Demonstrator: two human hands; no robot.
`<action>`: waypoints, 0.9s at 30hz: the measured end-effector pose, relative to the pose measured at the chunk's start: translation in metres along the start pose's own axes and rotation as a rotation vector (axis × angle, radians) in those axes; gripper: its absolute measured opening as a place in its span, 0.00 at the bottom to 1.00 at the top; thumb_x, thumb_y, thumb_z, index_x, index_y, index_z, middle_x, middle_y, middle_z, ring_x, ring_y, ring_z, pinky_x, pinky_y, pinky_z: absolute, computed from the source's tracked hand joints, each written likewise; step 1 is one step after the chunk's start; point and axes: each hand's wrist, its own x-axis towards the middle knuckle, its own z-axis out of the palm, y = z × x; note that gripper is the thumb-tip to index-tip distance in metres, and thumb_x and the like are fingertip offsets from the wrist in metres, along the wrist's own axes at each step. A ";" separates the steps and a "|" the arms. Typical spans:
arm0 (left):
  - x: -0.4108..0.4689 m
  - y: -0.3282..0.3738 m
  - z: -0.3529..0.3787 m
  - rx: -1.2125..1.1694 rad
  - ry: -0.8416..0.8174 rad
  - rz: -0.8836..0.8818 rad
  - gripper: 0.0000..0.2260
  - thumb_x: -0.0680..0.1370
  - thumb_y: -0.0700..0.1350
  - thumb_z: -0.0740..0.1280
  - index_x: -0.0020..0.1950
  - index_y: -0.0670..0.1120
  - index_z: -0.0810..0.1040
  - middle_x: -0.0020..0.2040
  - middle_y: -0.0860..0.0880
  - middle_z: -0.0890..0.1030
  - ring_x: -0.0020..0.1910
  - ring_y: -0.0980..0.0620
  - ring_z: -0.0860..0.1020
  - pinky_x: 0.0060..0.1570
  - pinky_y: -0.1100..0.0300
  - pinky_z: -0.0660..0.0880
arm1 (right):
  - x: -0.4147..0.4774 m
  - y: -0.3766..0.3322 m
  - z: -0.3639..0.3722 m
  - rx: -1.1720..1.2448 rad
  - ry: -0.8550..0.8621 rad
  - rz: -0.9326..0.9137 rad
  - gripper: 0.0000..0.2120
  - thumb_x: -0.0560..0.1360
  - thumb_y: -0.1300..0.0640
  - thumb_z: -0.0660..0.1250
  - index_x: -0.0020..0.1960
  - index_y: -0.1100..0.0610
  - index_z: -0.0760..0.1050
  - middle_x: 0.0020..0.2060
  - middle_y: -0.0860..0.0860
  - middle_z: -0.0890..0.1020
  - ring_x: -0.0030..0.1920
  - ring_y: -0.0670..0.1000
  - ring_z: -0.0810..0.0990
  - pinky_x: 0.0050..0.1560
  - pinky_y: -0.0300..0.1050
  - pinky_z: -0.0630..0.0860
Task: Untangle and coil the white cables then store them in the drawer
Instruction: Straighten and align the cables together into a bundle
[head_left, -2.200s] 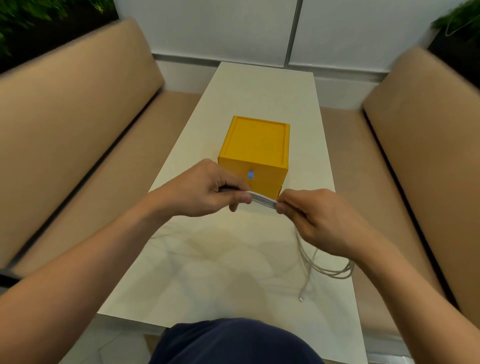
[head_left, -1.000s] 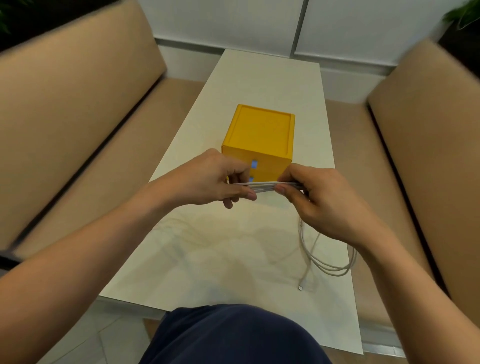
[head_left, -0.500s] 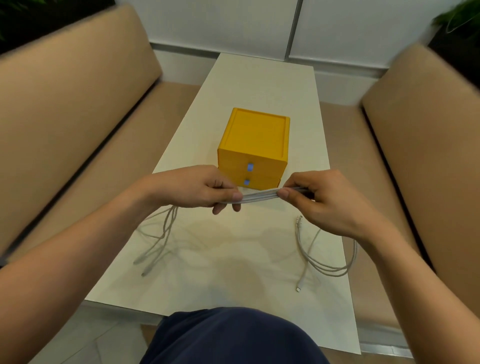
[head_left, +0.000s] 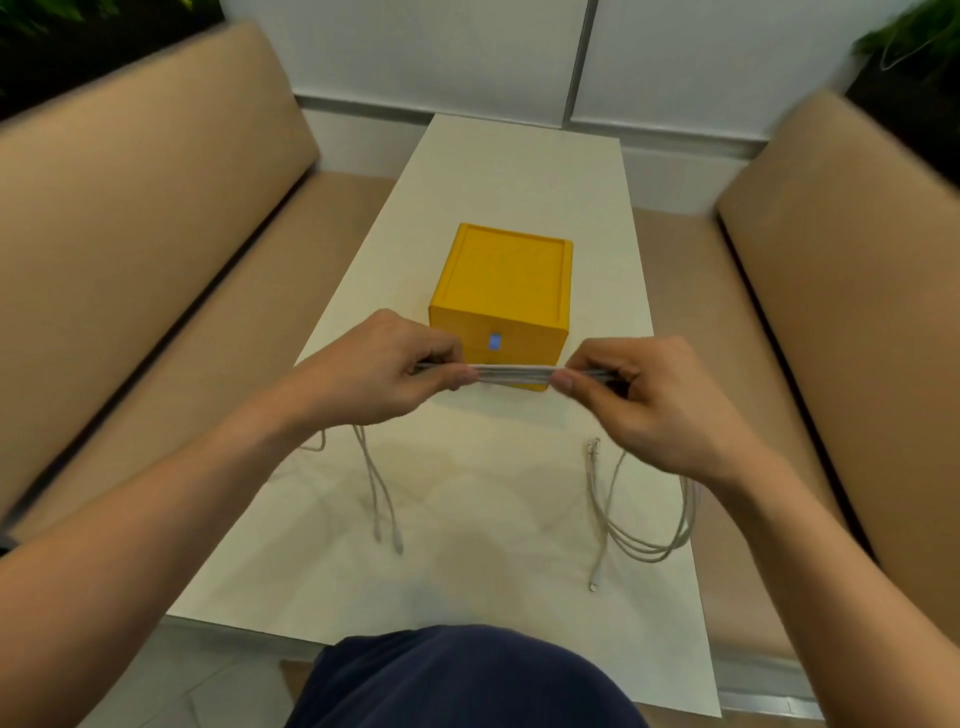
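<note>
At the middle of the desk (head_left: 519, 171) stood the yellow drawer box (head_left: 506, 275); just before it the white cables (head_left: 511, 373) ran straight between left hand (head_left: 374, 369) and right hand (head_left: 649, 400), the fingers (head_left: 460, 375) of both pinched tight on the bundle. Light, limp and probably slick, they seemed best held at that gathered middle.

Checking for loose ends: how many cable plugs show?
4: two plugs below the left hand, one under the right hand, one nearer the table edge; the held cables may hide others.
</note>
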 end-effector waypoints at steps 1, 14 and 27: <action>-0.001 0.005 -0.004 -0.077 -0.020 0.038 0.13 0.81 0.56 0.67 0.42 0.50 0.82 0.30 0.56 0.78 0.28 0.56 0.72 0.30 0.64 0.65 | 0.002 0.006 0.002 -0.023 0.010 0.031 0.13 0.81 0.46 0.67 0.44 0.52 0.82 0.26 0.49 0.75 0.29 0.51 0.71 0.29 0.41 0.62; 0.012 0.008 -0.004 -0.056 0.059 -0.013 0.11 0.82 0.50 0.68 0.40 0.60 0.78 0.28 0.59 0.73 0.28 0.55 0.70 0.28 0.66 0.61 | 0.002 -0.005 -0.016 0.127 0.056 0.048 0.13 0.82 0.49 0.67 0.42 0.54 0.81 0.25 0.46 0.71 0.27 0.47 0.67 0.29 0.36 0.60; 0.023 0.032 0.004 -0.312 -0.025 -0.055 0.10 0.82 0.47 0.69 0.42 0.48 0.84 0.28 0.52 0.77 0.28 0.58 0.70 0.31 0.64 0.65 | 0.001 -0.012 0.026 -0.022 0.053 0.053 0.19 0.84 0.57 0.56 0.74 0.49 0.71 0.59 0.44 0.80 0.60 0.47 0.76 0.79 0.58 0.57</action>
